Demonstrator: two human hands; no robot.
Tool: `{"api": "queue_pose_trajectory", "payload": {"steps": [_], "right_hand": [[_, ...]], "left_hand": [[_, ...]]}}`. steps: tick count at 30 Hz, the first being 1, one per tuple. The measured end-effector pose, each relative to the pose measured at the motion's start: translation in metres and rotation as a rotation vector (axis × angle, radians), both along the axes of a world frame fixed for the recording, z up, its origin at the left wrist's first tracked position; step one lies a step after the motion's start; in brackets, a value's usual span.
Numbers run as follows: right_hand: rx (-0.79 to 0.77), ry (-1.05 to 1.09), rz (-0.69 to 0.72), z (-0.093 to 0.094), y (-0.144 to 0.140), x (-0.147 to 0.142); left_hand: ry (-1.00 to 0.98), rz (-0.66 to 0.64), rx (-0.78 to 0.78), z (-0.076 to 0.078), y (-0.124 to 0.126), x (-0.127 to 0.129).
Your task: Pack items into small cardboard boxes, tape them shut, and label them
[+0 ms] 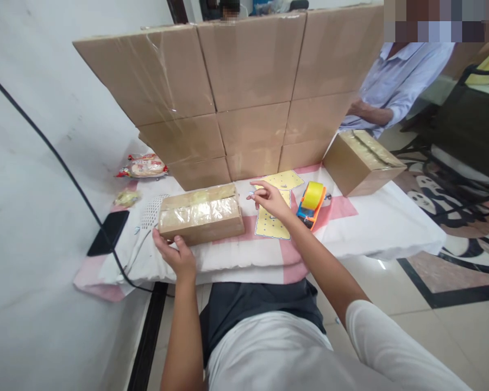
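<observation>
A small cardboard box (199,231) lies on the cloth-covered table, its top seam covered with shiny clear tape. My left hand (177,255) grips the near left corner of this box, thumb on the front side and fingers around the end. Just past the box's right end is my right hand (271,200), apart from it, with the index finger stretched out and the others loosely bent. Whether a tiny scrap lies at those fingertips is hard to make out. Right of that hand stands an orange and blue tape dispenser (311,205) with a yellow roll.
Stacked cardboard boxes (252,70) form a wall at the back. Another taped box (358,165) sits at the right, near a person in a light shirt (411,81). A phone (108,233), a cable (65,168) and packaged food (144,165) are at the left.
</observation>
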State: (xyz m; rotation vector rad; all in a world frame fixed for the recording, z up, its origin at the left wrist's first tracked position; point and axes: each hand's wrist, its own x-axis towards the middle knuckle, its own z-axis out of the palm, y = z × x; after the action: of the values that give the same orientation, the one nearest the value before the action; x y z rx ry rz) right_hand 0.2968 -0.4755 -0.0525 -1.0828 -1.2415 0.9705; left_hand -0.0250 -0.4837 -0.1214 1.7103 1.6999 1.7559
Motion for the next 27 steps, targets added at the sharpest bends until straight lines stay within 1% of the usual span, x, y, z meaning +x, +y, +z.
{"api": "queue_pose_trajectory", "payload": {"steps": [2, 5, 10, 14, 17, 20, 22, 27], "right_hand": [[0.01, -0.031, 0.042, -0.011, 0.002, -0.009], [0.054, -0.112, 0.055, -0.022, 0.003, -0.018], [0.13, -0.226, 0.082, -0.025, 0.001, -0.02], [0.148, -0.278, 0.096, -0.029, 0.003, -0.022], [0.115, -0.269, 0.029, -0.034, 0.003, -0.028], [0.018, -0.218, -0.119, -0.037, -0.003, -0.038], [-0.031, -0.173, -0.192, -0.039, -0.01, -0.048], [-0.121, 0.052, -0.254, -0.05, -0.026, -0.072]], "left_hand": [[-0.003, 0.0, 0.007, 0.001, 0.0, 0.001], [-0.002, 0.002, 0.006, 0.003, -0.001, 0.001], [0.014, 0.032, 0.006, 0.005, -0.002, 0.004], [0.02, 0.045, -0.01, 0.007, -0.003, 0.006], [0.01, 0.059, -0.023, 0.006, -0.003, 0.006], [0.006, 0.05, -0.016, 0.005, -0.002, 0.005], [0.007, 0.047, -0.009, 0.004, -0.002, 0.004], [-0.011, 0.06, 0.017, 0.002, 0.001, 0.001]]}}
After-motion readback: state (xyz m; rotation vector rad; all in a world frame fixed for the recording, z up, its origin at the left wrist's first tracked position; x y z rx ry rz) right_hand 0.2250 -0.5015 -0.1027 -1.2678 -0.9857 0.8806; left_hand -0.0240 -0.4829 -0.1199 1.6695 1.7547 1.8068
